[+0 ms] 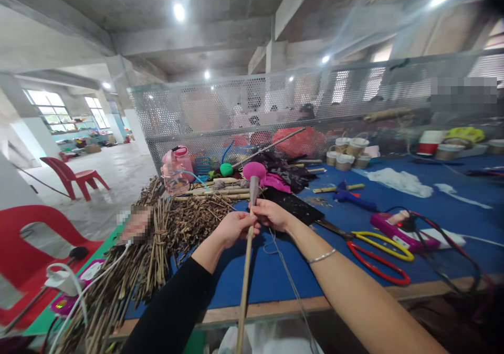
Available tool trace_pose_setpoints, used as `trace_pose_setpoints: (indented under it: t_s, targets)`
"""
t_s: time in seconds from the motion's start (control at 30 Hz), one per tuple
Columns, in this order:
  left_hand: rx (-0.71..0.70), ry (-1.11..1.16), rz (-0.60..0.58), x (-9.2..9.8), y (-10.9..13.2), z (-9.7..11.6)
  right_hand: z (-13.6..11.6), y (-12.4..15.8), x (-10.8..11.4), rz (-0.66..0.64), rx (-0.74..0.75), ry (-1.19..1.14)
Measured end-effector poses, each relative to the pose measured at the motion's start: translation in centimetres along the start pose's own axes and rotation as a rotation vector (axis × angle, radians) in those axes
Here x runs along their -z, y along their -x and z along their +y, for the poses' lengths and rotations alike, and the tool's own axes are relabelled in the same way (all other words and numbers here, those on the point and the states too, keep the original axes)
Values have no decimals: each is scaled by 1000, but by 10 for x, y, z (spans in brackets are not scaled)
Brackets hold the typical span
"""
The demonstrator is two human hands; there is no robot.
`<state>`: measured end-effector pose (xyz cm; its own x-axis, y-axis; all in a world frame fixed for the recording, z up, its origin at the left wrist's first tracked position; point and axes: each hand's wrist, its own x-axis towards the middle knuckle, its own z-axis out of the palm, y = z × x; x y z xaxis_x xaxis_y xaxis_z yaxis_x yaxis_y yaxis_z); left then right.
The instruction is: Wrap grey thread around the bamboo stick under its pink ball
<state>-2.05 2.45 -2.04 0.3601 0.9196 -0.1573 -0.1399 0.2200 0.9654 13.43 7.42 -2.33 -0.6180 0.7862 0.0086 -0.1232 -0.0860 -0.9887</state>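
My left hand [235, 227] and my right hand [271, 213] meet over the blue table [275, 280], both closed round a long thin stick [244, 285] that runs from the bottom edge up to a grey tapered tip [254, 186]. A thin wire or thread [289, 275] trails down from my right hand toward the table's front edge. My left arm wears a black sleeve; my right wrist carries a silver bracelet [322, 256].
A heap of dry twigs and stalks [157, 249] lies left of my hands. Red and yellow scissors [374, 249], a glue gun [397, 227], a blue tool [348, 195], a pink bottle [178, 167], cups [348, 152] and a perforated metal screen [275, 102] sit beyond. Red chairs [74, 178] stand at left.
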Motion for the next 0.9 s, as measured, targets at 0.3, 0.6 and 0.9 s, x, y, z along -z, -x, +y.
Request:
trace_pose_setpoints:
  t_s: [0.3,0.6,0.9]
  targets:
    - [93,-68,-13,1,1,-3,8,-4,2,25,-56,119]
    - [-98,-107,79,1,-3,-6,8,-4,-1,75,-17,95]
    - [-115,51,-5,-4,1,4,-2,1,3,28,37,-45]
